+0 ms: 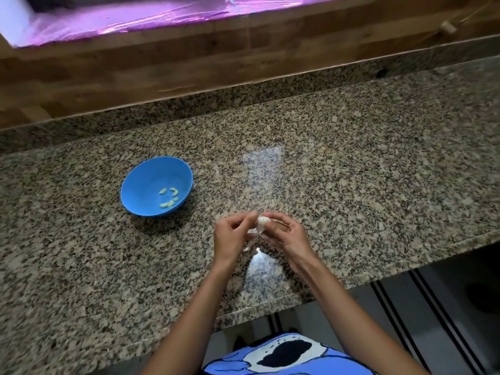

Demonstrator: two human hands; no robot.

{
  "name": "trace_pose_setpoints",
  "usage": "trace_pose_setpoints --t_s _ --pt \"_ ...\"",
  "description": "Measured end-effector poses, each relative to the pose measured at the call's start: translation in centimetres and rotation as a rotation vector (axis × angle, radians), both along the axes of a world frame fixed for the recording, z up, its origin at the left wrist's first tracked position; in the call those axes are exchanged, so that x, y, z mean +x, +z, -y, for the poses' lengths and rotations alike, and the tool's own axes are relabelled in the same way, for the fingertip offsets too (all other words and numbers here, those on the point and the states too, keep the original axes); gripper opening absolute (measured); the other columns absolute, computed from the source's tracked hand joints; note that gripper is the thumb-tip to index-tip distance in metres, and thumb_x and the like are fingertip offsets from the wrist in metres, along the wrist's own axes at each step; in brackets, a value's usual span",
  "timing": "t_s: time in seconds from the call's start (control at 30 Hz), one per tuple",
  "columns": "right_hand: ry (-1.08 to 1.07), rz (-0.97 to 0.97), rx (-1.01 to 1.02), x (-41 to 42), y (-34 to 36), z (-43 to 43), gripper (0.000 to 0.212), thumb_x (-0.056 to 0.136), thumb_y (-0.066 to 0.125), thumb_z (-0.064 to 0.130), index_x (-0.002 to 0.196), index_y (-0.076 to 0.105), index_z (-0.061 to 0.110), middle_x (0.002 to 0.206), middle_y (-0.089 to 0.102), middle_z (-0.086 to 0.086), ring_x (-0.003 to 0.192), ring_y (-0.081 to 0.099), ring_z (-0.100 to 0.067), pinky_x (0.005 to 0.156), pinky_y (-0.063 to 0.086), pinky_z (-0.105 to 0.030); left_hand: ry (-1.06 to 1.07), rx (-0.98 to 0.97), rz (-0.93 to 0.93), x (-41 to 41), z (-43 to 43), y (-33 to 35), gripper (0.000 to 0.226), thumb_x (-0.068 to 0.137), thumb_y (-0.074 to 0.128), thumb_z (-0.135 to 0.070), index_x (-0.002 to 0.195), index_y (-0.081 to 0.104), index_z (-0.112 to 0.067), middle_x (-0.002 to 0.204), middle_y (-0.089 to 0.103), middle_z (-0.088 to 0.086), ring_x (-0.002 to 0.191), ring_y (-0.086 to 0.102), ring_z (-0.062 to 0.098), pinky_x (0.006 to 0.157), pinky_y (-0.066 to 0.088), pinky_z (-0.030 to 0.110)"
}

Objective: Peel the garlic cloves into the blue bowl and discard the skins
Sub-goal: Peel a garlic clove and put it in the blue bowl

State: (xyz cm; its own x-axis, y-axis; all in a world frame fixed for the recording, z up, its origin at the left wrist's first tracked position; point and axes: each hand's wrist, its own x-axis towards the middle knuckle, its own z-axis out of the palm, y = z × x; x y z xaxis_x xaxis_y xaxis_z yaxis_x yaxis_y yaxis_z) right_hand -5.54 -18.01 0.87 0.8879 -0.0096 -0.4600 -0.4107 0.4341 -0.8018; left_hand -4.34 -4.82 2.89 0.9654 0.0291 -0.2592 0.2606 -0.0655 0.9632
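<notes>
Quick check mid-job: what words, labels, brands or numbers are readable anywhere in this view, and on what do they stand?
No readable text anywhere.
The blue bowl is plain, no mark.
The granite counter bears no label.
The shirt at the bottom edge shows only a cartoon print, no letters.
The purple-lit strip at the top is blurred, nothing legible.
The garlic clove pinched between the left hand and right hand bears nothing.

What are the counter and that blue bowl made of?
The counter looks like polished granite: speckled grains, glossy light reflections. The blue bowl seems plastic, judging by its even colour and soft sheen, though glazed ceramic is possible.
</notes>
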Motion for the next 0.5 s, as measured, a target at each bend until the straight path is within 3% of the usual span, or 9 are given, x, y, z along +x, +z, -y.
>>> trace_pose_setpoints --t_s 0.07,0.17,0.4,0.5 --pt "-0.005 -0.001 -0.02 -0.1 -0.3 0.2 0.024 0.08 0.064 0.0 0.098 0.066 0.014 0.102 0.07 -0.01 0.093 0.068 -0.024 0.08 0.057 -0.031 -0.037 0.034 -0.005 -0.1 0.0 0.4 0.012 0.081 0.07 -0.007 0.093 0.072 -0.005 0.078 0.071 -0.004 0.076 0.07 0.015 0.07 0.058 0.027" --pt "0.006 0.009 -0.009 -0.1 -0.2 0.6 0.027 0.074 0.067 -0.002 0.097 0.068 0.013 0.103 0.07 -0.009 0.093 0.068 -0.024 0.081 0.056 -0.032 -0.091 0.078 0.009 0.1 -0.2 0.5 0.013 0.078 0.073 -0.006 0.089 0.073 -0.012 0.082 0.072 0.0 0.079 0.07 0.015 0.072 0.058 0.028" --pt "0.007 0.042 0.055 -0.4 -0.1 1.3 0.035 0.063 0.071 0.007 0.098 0.069 0.007 0.106 0.07 -0.007 0.088 0.069 -0.02 0.072 0.057 -0.024 -0.171 -0.048 -0.062 0.6 -0.8 0.7 0.017 0.076 0.072 -0.001 0.091 0.074 -0.01 0.088 0.074 0.003 0.085 0.07 0.017 0.073 0.057 0.026" --pt "0.024 0.05 0.071 -0.6 -0.2 1.5 0.036 0.062 0.07 0.006 0.098 0.069 0.006 0.1 0.071 -0.006 0.086 0.069 -0.019 0.071 0.057 -0.023 -0.148 -0.133 -0.126 0.5 -0.9 0.6 0.018 0.074 0.073 0.001 0.092 0.073 -0.004 0.091 0.073 0.005 0.089 0.069 0.024 0.077 0.058 0.032"
